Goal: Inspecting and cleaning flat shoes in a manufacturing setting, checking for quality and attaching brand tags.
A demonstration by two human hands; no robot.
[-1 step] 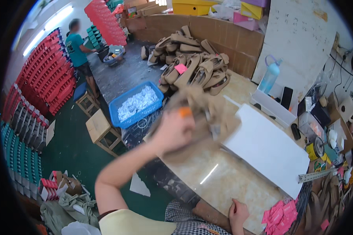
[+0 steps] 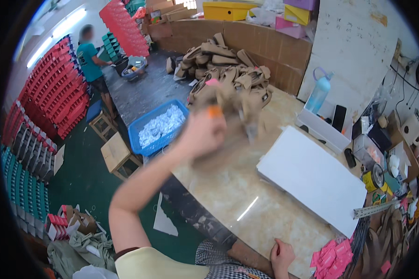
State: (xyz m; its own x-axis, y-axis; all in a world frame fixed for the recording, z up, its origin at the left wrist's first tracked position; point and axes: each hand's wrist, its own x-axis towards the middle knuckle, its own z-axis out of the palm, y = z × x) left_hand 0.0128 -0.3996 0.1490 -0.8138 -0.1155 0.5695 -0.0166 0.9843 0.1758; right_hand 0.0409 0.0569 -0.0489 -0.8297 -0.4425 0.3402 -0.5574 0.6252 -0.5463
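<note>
Over the table, my left hand (image 2: 204,132) is closed on a bunch of tan shoes (image 2: 233,123), smeared by motion. An orange wrap (image 2: 214,111) shows on one of its fingers. The held shoes hang just in front of a heap of similar tan shoes (image 2: 214,58) and partly cover it. A pink slip (image 2: 212,82) lies on the heap. My right hand (image 2: 282,255) rests at the near table edge, fingers curled and thumb up, with nothing seen in it. Beside it lies a pile of pink packets (image 2: 333,255).
A blue basket (image 2: 134,135) of white crumpled pieces stands left of the shoes. White sheets (image 2: 312,174) lie stacked at the right, near a white tray (image 2: 328,132) with a blue bottle (image 2: 319,93). Wooden stools (image 2: 118,151) stand at left; a co-worker (image 2: 91,60) stands farther off.
My left hand and the shoes in it have shifted slightly away from me, toward the heap. My right hand has stayed in place.
</note>
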